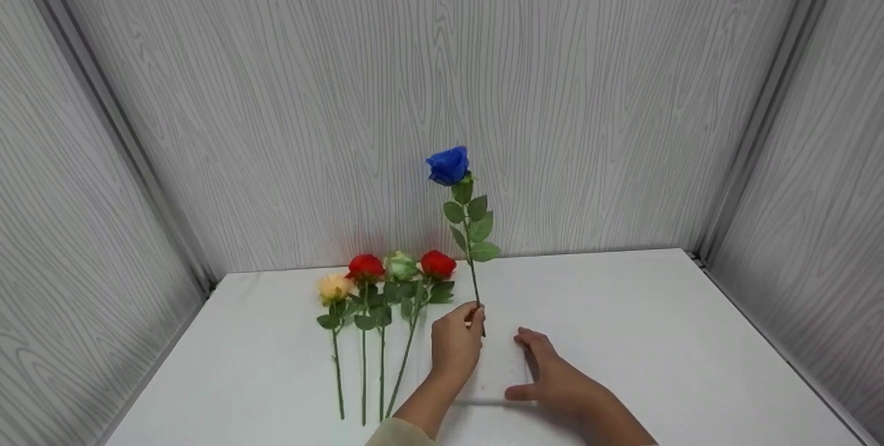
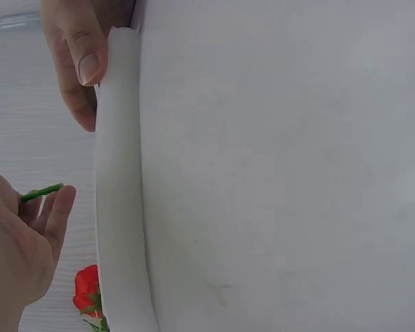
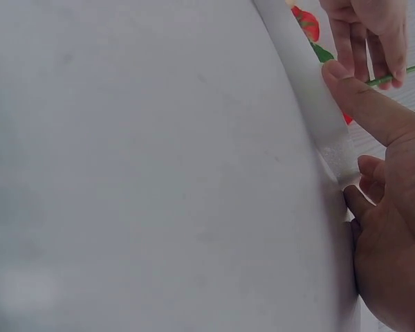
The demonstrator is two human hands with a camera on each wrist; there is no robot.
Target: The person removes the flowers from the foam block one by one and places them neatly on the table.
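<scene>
In the head view my left hand point(image 1: 456, 341) pinches the lower stem of a blue rose point(image 1: 449, 166), which stands nearly upright, bloom at the top, tilted slightly left. The stem's green end point(image 2: 41, 192) pokes past the fingertips in the left wrist view. Below and right of it is a white box-like block point(image 1: 492, 392), pale against the white table. Spanning the block's right end is my right hand point(image 1: 563, 377), thumb at the near edge and fingers toward the far side. The right wrist view shows this thumb point(image 3: 366, 104) over the block's narrow edge.
Left of my left hand several roses lie side by side on the white table point(image 1: 656, 335): a peach one point(image 1: 335, 288), a red one point(image 1: 366, 266), a pale green one point(image 1: 400, 266) and another red one point(image 1: 438, 264). Wood-grain panels point(image 1: 345, 101) enclose the back and sides.
</scene>
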